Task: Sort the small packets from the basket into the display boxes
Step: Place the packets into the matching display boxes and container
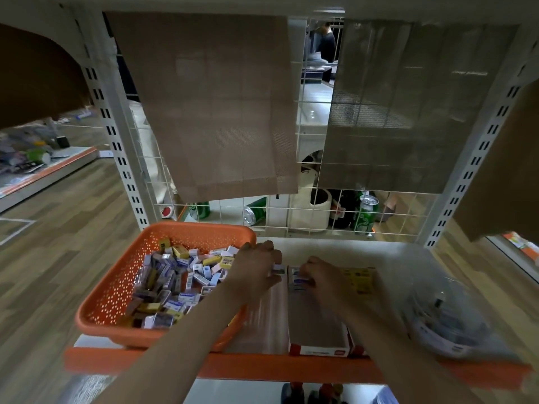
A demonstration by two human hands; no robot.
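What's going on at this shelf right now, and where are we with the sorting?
A person is sorting at the shelf. The left hand holds a small packet beside the orange basket, which holds a heap of packets. The right hand touches boxed packets at the far end of the display box; its grip is unclear. That box is mostly unfilled.

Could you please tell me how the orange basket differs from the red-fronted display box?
The orange basket is wide, perforated and heaped with loose packets; the display box is narrow, solid-walled and mostly bare. Both sit on the shelf.
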